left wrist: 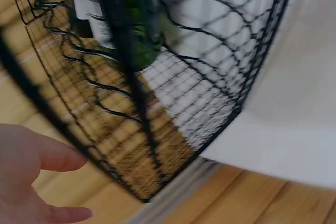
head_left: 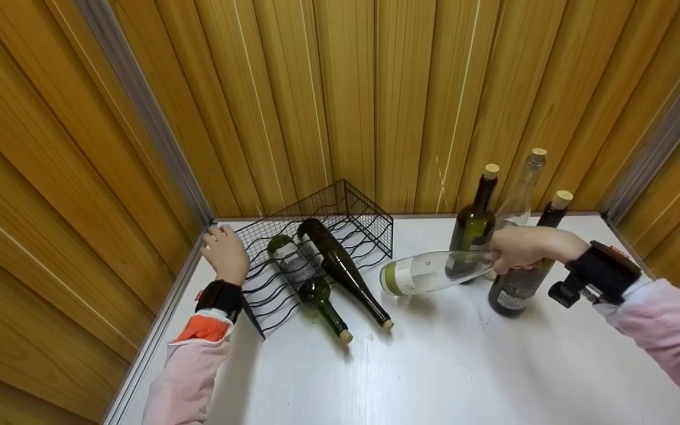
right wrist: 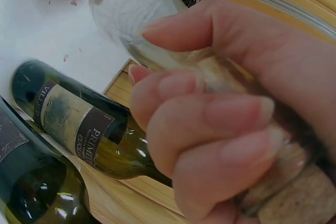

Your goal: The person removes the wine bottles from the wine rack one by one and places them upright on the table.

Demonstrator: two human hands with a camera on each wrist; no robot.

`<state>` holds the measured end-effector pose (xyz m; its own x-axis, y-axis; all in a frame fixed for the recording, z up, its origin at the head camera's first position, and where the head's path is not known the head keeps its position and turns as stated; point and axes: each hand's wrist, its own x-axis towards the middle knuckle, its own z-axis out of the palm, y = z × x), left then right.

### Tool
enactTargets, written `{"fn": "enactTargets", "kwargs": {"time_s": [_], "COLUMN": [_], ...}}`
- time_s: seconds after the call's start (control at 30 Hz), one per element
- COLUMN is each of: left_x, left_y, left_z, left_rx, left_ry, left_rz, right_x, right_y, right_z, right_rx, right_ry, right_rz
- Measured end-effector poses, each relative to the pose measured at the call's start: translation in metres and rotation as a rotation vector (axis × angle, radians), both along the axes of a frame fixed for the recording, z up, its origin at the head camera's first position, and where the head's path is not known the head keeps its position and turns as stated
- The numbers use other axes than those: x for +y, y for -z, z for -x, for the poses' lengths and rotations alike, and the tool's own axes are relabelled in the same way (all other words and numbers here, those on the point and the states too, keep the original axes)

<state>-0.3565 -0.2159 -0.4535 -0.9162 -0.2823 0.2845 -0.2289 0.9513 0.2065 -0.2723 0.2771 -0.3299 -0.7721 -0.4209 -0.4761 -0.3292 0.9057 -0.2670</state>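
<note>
My right hand (head_left: 517,248) grips the neck of a clear glass wine bottle (head_left: 434,273), tilted on its side with its base to the left, over the white table. In the right wrist view, curled fingers wrap the neck and a cork (right wrist: 299,198) shows below them. At the left end of a black wire wine rack (head_left: 372,227) is my left hand (head_left: 225,255), thumb and finger apart beside the frame in the left wrist view. Two corked bottles lie in the rack: a green one with a pale label (head_left: 315,290) and a darker one (head_left: 346,265).
Three corked bottles stand on the right: a dark green one (head_left: 476,227), a clear one (head_left: 520,198) behind, and a dark one (head_left: 511,292) partly hidden by my right hand. Wood-panelled walls (head_left: 399,106) border the white table (head_left: 411,378) at the back and sides.
</note>
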Motion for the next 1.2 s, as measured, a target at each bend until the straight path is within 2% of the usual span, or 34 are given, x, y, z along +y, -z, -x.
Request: {"fn": "enactTargets", "kwargs": {"time_s": [0.07,0.13,0.23,0.3,0.4,0.5,0.67,0.9,1.07,1.2], "left_x": [0.015,0.033,0.061,0.079,0.105,0.13,0.167,0.207,0.227,0.234], "left_y": [-0.008,-0.013,-0.016,-0.016,-0.015,-0.012,0.001,0.026,0.041,0.051], "left_z": [0.001,0.0,-0.003,-0.007,-0.016,-0.025,-0.036,-0.043,-0.043,-0.042], "left_rx": [0.087,0.191,0.314,0.351,0.295,0.18,0.056,-0.014,-0.002,0.033], "left_ry": [0.063,0.153,0.327,0.461,0.64,0.765,0.878,0.992,0.985,0.98], "left_rz": [0.05,0.071,0.063,0.06,0.077,0.104,0.14,0.106,0.044,-0.03], "right_x": [-0.001,-0.002,-0.003,-0.005,-0.006,-0.008,-0.01,-0.01,-0.011,-0.013], "right_y": [-0.001,-0.002,-0.005,-0.006,-0.008,-0.011,-0.013,-0.018,-0.021,-0.023], "right_z": [0.0,-0.001,-0.001,-0.001,-0.001,-0.001,-0.001,-0.004,-0.006,-0.009], "right_rx": [0.004,0.004,0.008,0.008,0.01,0.011,-0.002,-0.024,-0.019,-0.024], "right_ry": [-0.005,-0.007,-0.014,-0.018,-0.028,-0.033,-0.039,-0.037,-0.037,-0.039], "right_rz": [-0.007,-0.013,-0.02,-0.023,-0.03,-0.03,-0.012,-0.018,-0.029,-0.037]}}
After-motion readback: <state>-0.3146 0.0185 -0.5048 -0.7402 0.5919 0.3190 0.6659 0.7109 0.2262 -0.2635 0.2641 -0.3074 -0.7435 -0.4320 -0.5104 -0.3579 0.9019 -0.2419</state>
